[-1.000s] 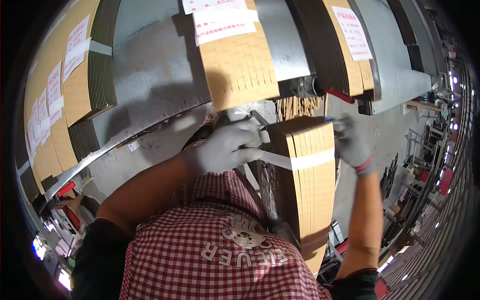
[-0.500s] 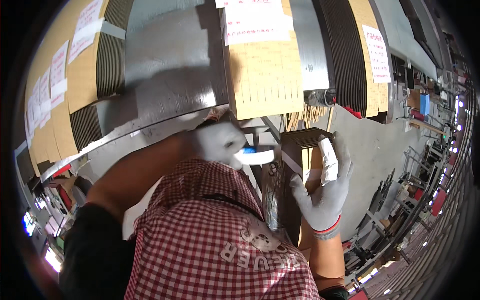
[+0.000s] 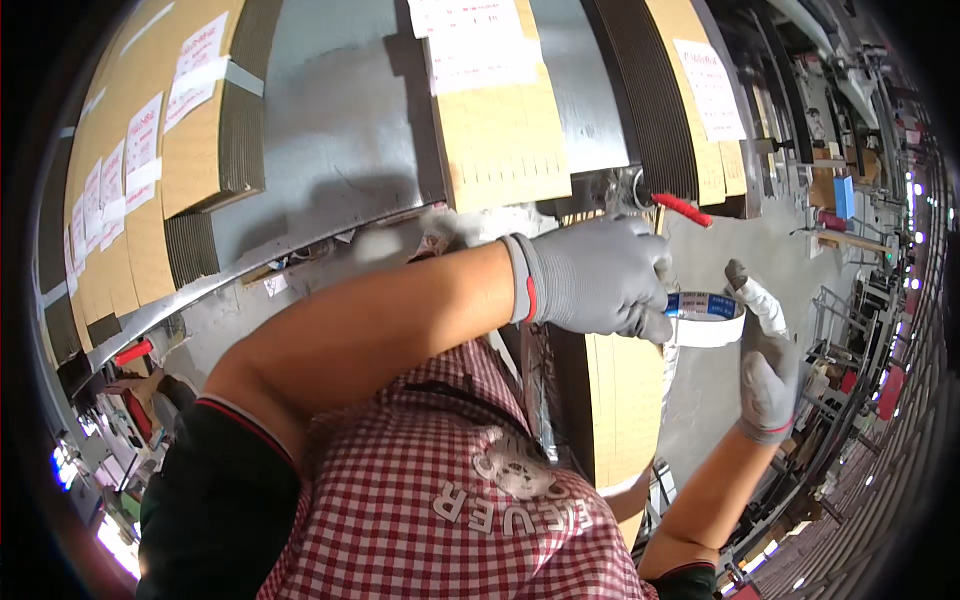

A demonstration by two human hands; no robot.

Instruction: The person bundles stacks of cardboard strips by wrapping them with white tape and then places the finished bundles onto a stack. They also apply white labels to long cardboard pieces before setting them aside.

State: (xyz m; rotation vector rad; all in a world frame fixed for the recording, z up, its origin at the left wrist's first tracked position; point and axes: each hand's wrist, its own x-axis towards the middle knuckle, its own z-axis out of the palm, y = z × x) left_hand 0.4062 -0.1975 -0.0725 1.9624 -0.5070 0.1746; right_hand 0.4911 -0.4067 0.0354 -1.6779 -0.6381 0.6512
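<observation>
My left hand point(image 3: 595, 275), in a grey glove, reaches across to the right, above a standing stack of tan cardboard point(image 3: 625, 410). Its fingers are closed on the near side of a roll of white tape point(image 3: 712, 332) with a blue-printed inner ring. Just right of the roll is my right hand point(image 3: 770, 385), gloved too, with white wrapping around one finger. That finger stretches up beside the roll, and the thumb stands apart. I cannot tell whether the right hand touches the tape.
A metal bench point(image 3: 335, 120) runs along the far side. On it lie a labelled cardboard bundle point(image 3: 505, 150), another dark-edged stack point(image 3: 650, 110) to the right, and several labelled stacks point(image 3: 190, 150) on the left. A red strip point(image 3: 683, 209) sticks out by the bench edge.
My left hand has swung right with the tape roll, from in front of the apron to over the cardboard stack. My right hand has shifted right, off the stack.
</observation>
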